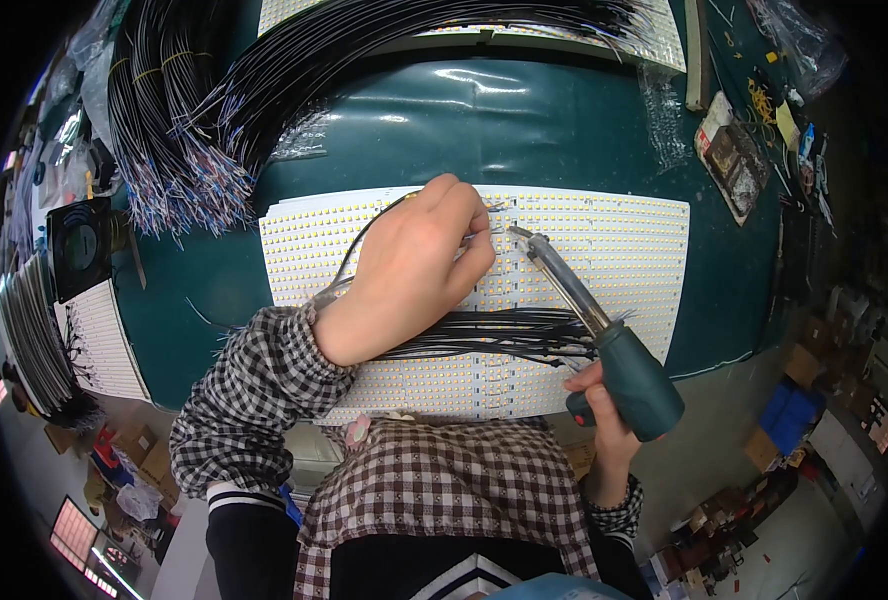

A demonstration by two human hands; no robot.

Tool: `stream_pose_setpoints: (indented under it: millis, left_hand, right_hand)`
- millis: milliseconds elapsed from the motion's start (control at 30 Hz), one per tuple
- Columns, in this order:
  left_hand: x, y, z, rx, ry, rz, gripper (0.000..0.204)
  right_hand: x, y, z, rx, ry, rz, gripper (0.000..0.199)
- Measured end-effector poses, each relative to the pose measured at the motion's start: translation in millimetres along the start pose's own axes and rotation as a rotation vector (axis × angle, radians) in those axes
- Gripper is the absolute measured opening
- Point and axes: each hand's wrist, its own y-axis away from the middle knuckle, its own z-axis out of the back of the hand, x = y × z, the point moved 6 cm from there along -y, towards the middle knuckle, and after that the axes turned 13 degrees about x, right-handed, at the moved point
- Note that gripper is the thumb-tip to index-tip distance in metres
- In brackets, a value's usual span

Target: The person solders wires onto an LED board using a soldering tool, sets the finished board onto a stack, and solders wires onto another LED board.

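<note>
A white LED board (624, 265) with rows of small yellow chips lies in front of me on the green mat. My left hand (419, 255) is closed in a pinch over its upper middle, with a thin black cable (357, 243) running out from under the fingers. My right hand (612, 425) grips the dark green handle of a soldering iron (639, 385). The iron's tip (517, 231) is at the board, just right of my left fingertips; whether it touches is too small to tell. Below my left hand, a bundle of black cables (494, 333) lies across the board.
Thick bundles of black cables (179, 110) with stripped ends lie at the far left. Another LED board (444, 42) is at the back. A dark soldering stand (734, 160) sits at the far right, near yellow scraps. A small black fan (82, 245) and more cables (34, 335) occupy the left edge.
</note>
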Motion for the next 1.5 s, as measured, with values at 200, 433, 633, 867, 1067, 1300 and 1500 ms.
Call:
stream_pose_setpoints:
  millis: [200,433,633,867,1067,1300,1500]
  left_hand:
    - [0,0,0,0.003,-0.004,0.001,0.01]
    - [-2,-3,7,0.076,0.131,0.038,0.007]
    - [0,-16,6,0.195,-0.108,0.033,0.011]
    - [3,-15,5,0.185,0.004,0.034,0.011]
    - [0,-12,3,0.174,-0.101,0.011,0.009]
    - [-1,-12,2,0.145,-0.089,-0.015,0.009]
    - [-1,-11,2,0.137,-0.092,-0.012,0.009]
  right_hand:
    - [-1,1,-2,0.018,-0.032,0.022,0.015]
    - [0,0,2,-0.018,-0.112,0.017,0.035]
    - [5,-1,1,-0.075,-0.057,0.044,0.032]
    - [7,-2,1,-0.145,-0.038,0.02,0.032]
    - [5,-2,-1,-0.084,-0.056,0.001,0.028]
    - [3,0,1,-0.034,0.016,0.007,0.023]
    - [-2,2,1,-0.046,-0.108,-0.023,0.01]
